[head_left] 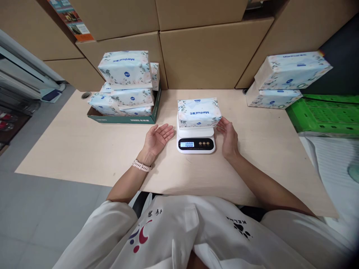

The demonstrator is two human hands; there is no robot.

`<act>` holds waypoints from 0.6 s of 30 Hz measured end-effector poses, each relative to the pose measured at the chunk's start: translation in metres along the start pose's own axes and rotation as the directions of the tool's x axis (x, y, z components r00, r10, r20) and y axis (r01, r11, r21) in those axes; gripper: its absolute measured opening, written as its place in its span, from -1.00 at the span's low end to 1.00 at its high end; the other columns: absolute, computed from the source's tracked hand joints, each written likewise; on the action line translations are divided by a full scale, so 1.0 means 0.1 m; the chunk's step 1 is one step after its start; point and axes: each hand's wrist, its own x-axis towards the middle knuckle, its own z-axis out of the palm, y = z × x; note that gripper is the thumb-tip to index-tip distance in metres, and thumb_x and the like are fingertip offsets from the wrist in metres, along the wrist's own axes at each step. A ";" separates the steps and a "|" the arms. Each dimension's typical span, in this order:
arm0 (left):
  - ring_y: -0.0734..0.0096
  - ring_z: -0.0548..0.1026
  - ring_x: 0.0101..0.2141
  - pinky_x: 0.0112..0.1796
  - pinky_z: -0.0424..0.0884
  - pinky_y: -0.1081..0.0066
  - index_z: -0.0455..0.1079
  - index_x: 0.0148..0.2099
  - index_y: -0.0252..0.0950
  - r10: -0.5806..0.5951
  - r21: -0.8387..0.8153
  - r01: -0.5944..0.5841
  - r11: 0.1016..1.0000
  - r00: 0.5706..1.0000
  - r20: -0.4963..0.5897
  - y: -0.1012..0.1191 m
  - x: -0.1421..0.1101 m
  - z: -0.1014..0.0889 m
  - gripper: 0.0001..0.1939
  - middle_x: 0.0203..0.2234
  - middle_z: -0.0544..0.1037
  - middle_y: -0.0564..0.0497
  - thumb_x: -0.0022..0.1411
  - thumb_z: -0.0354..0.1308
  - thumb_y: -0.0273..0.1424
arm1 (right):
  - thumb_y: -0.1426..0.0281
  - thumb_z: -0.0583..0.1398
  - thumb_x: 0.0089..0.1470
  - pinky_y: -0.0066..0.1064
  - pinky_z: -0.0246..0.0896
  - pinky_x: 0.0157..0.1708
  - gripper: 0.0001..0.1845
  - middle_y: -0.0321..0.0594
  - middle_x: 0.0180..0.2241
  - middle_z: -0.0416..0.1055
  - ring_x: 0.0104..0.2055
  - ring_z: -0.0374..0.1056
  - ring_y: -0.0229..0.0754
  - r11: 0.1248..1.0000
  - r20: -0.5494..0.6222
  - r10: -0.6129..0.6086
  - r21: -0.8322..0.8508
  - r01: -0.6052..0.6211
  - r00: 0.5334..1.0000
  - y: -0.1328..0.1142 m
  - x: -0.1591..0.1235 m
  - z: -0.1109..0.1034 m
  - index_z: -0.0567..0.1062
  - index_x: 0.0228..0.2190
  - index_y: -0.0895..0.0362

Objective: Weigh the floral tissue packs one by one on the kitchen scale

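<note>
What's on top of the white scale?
A Manhua pack rests on the scale. The platform's front edge shows; the pack covers most of its surface, so that can't be seen.

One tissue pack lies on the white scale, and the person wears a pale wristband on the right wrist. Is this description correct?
Not entirely: the head view shows the pale wristband on the left wrist, not the right. One tissue pack does lie on the white scale.

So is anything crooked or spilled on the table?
One thing looks a bit crooked: in the stack on the right, the top pack seems to stick out past the bottom pack, so their right ends don't line up. I can't see anything spilled.
</note>
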 end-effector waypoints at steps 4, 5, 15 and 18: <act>0.25 0.72 -0.20 0.19 0.53 0.18 0.58 -0.15 -0.37 -0.026 -0.032 0.026 0.999 1.000 -0.012 0.03 0.00 0.01 -0.66 -0.25 0.74 -0.20 0.44 0.03 -0.28 | -0.34 0.05 0.27 0.14 0.25 0.42 -0.12 -0.04 0.30 0.52 0.37 0.44 0.10 1.000 -0.013 0.011 0.007 -0.010 1.000 -0.01 0.00 0.00 0.54 0.25 0.01; 0.26 0.71 -0.22 0.19 0.54 0.19 0.58 -0.17 -0.37 -0.033 -0.039 0.033 0.999 0.999 -0.014 0.03 0.00 0.01 -0.65 -0.26 0.74 -0.19 0.45 0.02 -0.29 | -0.34 0.05 0.26 0.14 0.26 0.42 -0.12 -0.03 0.29 0.53 0.36 0.44 0.10 1.000 -0.016 0.012 0.007 -0.012 1.000 -0.01 0.00 0.00 0.55 0.25 0.01; 0.26 0.71 -0.23 0.18 0.54 0.18 0.60 -0.14 -0.37 -0.034 -0.027 0.033 0.999 0.999 -0.020 0.03 0.00 -0.01 -0.71 -0.27 0.74 -0.18 0.38 0.08 -0.33 | -0.29 0.04 0.31 0.14 0.27 0.41 -0.20 -0.12 0.25 0.57 0.33 0.47 0.08 1.000 0.000 -0.003 -0.017 0.003 1.000 0.00 -0.02 -0.02 0.57 0.22 -0.03; 0.27 0.71 -0.23 0.19 0.54 0.19 0.61 -0.16 -0.37 -0.034 -0.031 0.034 0.999 0.999 -0.021 0.03 0.00 -0.01 -0.70 -0.28 0.74 -0.18 0.40 0.07 -0.34 | -0.30 0.04 0.30 0.13 0.29 0.40 -0.20 -0.12 0.24 0.58 0.32 0.48 0.08 1.000 0.003 -0.010 -0.018 0.010 1.000 0.01 -0.01 -0.02 0.57 0.21 -0.03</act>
